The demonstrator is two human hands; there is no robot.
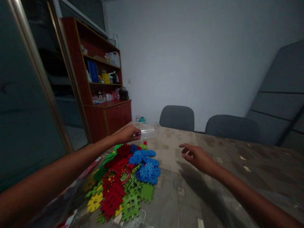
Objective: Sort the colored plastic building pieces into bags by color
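Note:
At the far side of the table, my left hand (128,133) has its fingers closed at the left edge of a clear plastic container (150,132). A small red piece (145,143) lies just in front of the container. Nearer to me is a heap of plastic building pieces: blue flower-shaped discs (146,169), red square lattice pieces (112,198), green square pieces (131,206) and a yellow notched disc (95,202). My right hand (193,155) hovers over the table to the right of the heap, fingers apart and holding nothing.
The patterned tabletop (171,196) stretches to the right. Two grey chairs (177,117) stand behind it against the wall. A reddish wooden cabinet (116,117) with items on its shelves is at the back left, beside a glass door (26,95).

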